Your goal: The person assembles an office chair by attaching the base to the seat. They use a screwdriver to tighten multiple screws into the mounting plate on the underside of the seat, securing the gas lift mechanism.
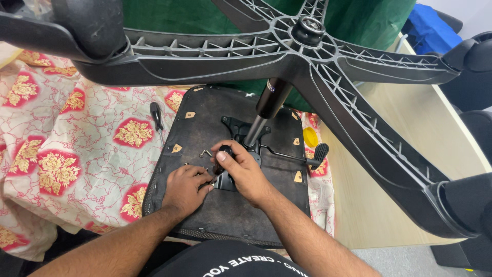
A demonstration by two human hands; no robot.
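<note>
A: Head view, looking down. An upturned office chair seat, black fabric underside with staples round the edge (266, 215), lies on a cloth with red and gold flower print (77, 149). Where are the hands?

B: Both near the centre of the seat, close together. The right hand (245, 172) is wrapped round the black handle of a screwdriver (222, 156), fingers clamped on it, tip angled down and left. The left hand (185, 187) lies flat on the seat just left of it, fingertips pinched together at the tool's tip; what they pinch is too small to tell.

A: The mechanism?

B: A black metal tilt plate (241, 131) sits just beyond the hands, the grey gas cylinder (266, 105) rising from it to the black five-arm plastic base (287, 61) across the top. A lever with a black paddle (318, 154) sticks out to the right.

A: Loose items?

B: Small silver screws (205, 152) on the seat left of the plate. A second black-handled screwdriver (156, 117) lies on the cloth, left of the seat. A pale wooden tabletop (369, 205) is right.
</note>
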